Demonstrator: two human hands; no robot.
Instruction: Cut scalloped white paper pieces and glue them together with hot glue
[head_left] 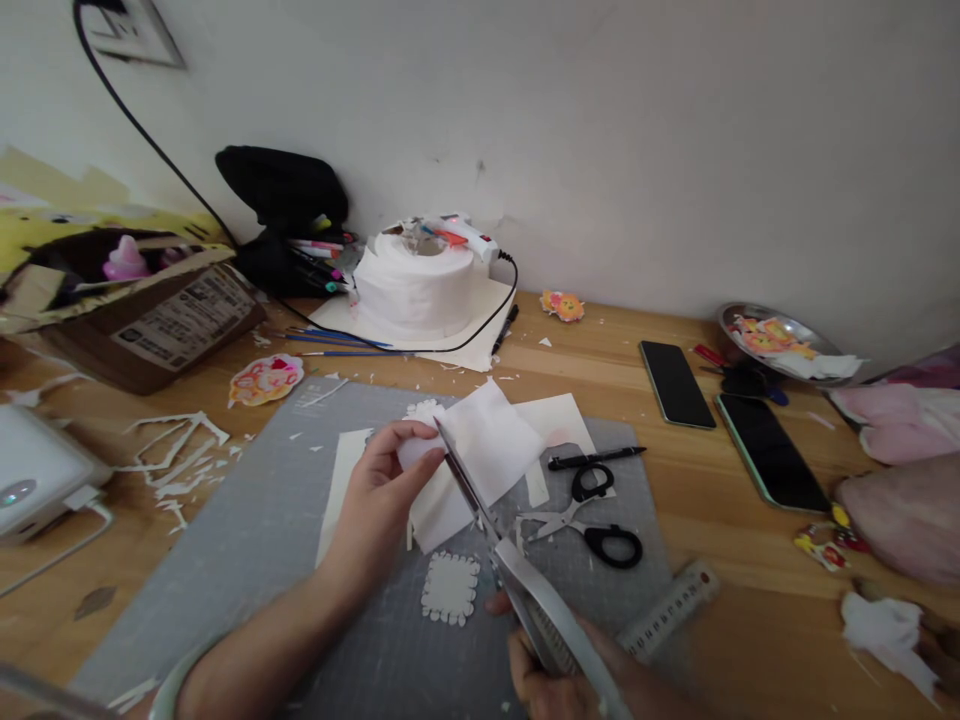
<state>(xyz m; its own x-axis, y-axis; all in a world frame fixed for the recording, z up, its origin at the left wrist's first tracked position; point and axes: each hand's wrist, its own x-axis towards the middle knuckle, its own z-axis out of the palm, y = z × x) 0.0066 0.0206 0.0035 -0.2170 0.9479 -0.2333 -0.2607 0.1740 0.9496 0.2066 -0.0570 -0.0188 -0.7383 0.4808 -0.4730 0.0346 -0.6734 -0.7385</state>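
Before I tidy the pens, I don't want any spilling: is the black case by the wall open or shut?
Open: the black case has its lid raised, and coloured pens show beneath it.

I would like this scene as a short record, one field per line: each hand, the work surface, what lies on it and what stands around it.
Left hand: pinches thin white paper
Right hand: grips large metal scissors, blades at the paper
Work surface: grey cutting mat on wooden table
On mat: white scallop-edged paper square, black-handled metal scissors
Behind mat: wide white roll bearing white glue gun
Right of mat: black phone, green-edged phone
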